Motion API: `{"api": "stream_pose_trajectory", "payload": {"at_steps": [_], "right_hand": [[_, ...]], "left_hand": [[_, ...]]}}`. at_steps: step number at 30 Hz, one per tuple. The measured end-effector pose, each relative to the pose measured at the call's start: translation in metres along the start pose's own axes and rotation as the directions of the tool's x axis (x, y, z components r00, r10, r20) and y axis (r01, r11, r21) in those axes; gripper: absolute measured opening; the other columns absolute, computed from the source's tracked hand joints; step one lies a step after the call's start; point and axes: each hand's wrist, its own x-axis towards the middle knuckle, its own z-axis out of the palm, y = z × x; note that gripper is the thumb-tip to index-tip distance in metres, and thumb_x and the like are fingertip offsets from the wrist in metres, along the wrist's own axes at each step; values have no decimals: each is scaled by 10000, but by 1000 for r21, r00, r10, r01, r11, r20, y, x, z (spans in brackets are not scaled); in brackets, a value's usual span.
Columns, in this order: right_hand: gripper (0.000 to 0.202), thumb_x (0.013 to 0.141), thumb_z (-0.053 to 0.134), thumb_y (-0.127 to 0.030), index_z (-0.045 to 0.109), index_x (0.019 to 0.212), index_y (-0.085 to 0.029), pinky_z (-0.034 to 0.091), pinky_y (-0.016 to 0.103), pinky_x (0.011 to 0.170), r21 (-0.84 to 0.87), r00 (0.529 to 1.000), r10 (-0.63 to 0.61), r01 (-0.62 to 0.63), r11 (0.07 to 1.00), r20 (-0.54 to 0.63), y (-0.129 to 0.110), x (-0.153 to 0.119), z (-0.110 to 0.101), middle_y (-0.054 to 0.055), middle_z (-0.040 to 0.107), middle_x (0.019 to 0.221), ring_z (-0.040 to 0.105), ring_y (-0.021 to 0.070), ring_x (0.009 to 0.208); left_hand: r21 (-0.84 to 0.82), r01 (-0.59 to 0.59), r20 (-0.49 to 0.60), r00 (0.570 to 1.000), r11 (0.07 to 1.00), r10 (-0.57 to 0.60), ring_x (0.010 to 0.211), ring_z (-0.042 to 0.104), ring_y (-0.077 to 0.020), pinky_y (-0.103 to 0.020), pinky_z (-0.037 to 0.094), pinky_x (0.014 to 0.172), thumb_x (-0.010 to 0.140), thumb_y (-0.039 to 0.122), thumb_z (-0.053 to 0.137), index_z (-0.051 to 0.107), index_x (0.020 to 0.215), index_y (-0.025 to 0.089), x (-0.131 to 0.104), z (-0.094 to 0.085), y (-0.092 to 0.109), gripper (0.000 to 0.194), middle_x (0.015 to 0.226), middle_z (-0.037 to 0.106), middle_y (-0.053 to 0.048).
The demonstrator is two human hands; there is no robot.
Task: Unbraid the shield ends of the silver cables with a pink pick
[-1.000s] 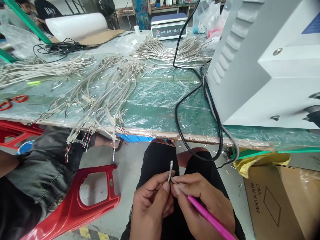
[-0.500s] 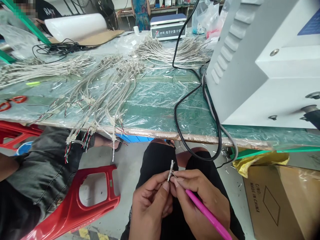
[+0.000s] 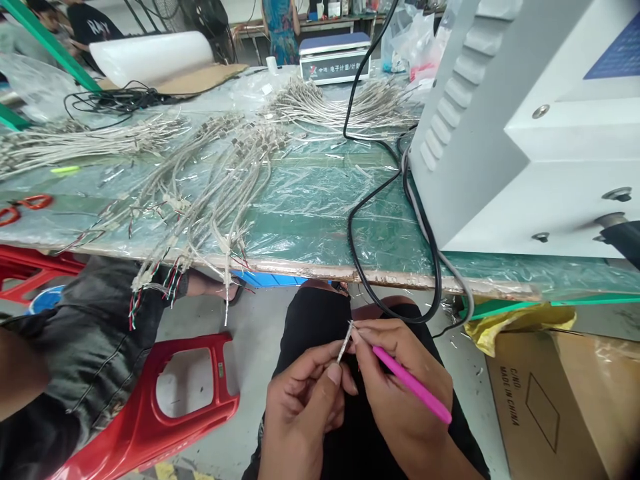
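Above my lap, my left hand pinches a short silvery-white cable end between thumb and fingers, its tip angled up and to the right. My right hand is closed around a slim tool with a pink handle, which slants down to the right across the palm. The fingertips of that hand meet the cable's upper tip. The tool's own point is hidden behind them. Beyond my hands, a pile of similar cables lies on the table, several with coloured wire ends hanging over its edge.
A white machine stands at the right, with a black cable looping over the table edge. More cable bundles, a scale and red-handled scissors lie on the table. At left, a person's leg is by a red stool.
My right hand has shifted up along the cable to its tip, and the pink handle has risen with it. The cable tilts more to the right; my left hand keeps its pinch.
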Motion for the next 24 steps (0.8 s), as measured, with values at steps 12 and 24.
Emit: {"api": "stream_pose_trajectory", "payload": {"at_steps": [12,24], "right_hand": [[160,811,699,-29,665,807,-185,611,178,660,248,995,-76,58,967,62,-12,5,-25,18,767,794,753,120,710],[165,789,701,16,670,785,-146,600,122,707,283,983,-135,94,955,127,-14,-10,-20,36,758,761,757,103,729]], "left_hand": [[-81,13,67,998,997,-8,496,295,-53,-218,205,467,799,324,763,809,998,174,-2,-5,0,254,677,609,-42],[-123,67,104,993,990,-54,518,242,-59,-192,219,500,780,357,819,822,1023,199,-3,-7,-3,290,546,313,66]]}}
